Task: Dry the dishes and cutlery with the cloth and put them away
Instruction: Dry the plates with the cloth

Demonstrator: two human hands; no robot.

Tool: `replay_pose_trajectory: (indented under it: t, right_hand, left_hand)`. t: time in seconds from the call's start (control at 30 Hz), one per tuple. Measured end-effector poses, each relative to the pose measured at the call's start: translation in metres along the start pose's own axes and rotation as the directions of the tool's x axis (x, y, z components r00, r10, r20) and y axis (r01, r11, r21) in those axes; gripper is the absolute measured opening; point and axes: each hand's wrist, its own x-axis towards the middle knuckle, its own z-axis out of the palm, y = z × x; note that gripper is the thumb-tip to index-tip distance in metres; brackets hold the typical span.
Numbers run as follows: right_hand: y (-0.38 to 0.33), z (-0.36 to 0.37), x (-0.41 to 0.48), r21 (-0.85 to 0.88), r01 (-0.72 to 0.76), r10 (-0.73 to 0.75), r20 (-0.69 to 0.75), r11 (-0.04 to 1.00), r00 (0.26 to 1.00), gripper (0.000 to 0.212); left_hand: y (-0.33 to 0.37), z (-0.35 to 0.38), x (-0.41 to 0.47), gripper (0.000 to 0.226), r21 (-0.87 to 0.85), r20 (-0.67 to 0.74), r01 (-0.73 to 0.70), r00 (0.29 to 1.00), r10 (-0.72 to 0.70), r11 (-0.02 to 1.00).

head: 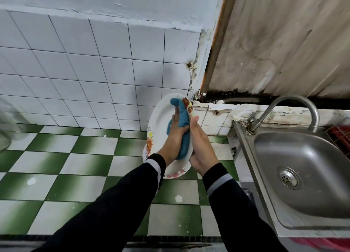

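Note:
A white oval plate (161, 119) with a flowered rim is held on edge above the floor, left of the sink. My left hand (176, 136) lies on the plate's face with a blue cloth (182, 111) under it. The fingers point up the plate, and the cloth covers the thumb and shows on both sides of the hand. My right hand (200, 143) grips the plate's right rim, thumb along the edge and fingers hidden behind the plate. No cutlery is in view.
A steel sink (246, 147) with a curved tap (295, 100) stands at the right. A red rack (339, 136) shows at its far edge. White wall tiles rise behind the plate, and a green-and-white checked floor (75, 166) lies below.

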Motion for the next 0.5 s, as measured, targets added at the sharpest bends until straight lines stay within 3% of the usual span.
replay_pose_trajectory:
  t: [0.07, 0.17, 0.27, 0.33, 0.4, 0.5]
  right_hand:
    - [0.0, 0.002, 0.002, -0.061, -0.012, 0.014, 0.038, 0.998, 0.999, 0.07]
    - [0.003, 0.008, 0.001, -0.116, -0.019, 0.025, 0.051, 0.993, 0.998, 0.074]
    - [-0.008, 0.008, 0.006, -0.044, -0.003, 0.004, 0.021, 0.999, 1.0, 0.066]
    - [-0.019, 0.002, 0.012, -0.088, 0.007, -0.005, 0.022, 0.996, 1.0, 0.054]
    - [-0.021, -0.002, 0.014, -0.091, 0.001, 0.002, 0.026, 0.996, 1.0, 0.053]
    - [-0.009, -0.002, 0.009, 0.007, -0.033, 0.033, 0.028, 0.999, 0.999, 0.067]
  left_hand:
    - [0.015, -0.007, 0.008, 0.081, -0.037, -0.085, -0.006, 0.996, 0.003, 0.999]
    - [0.035, -0.01, 0.005, 0.057, -0.031, -0.161, 0.024, 0.986, -0.029, 0.999]
    - [0.032, 0.007, -0.028, 0.032, 0.077, -0.001, 0.015, 1.0, -0.015, 0.997]
    - [0.02, 0.015, -0.056, 0.024, 0.136, 0.029, 0.062, 0.997, -0.067, 0.989]
    - [0.019, 0.019, -0.07, 0.038, 0.112, 0.028, 0.085, 0.996, -0.088, 0.99]
    - [0.025, 0.009, -0.048, 0.073, 0.155, 0.04, -0.009, 0.999, 0.003, 0.988]
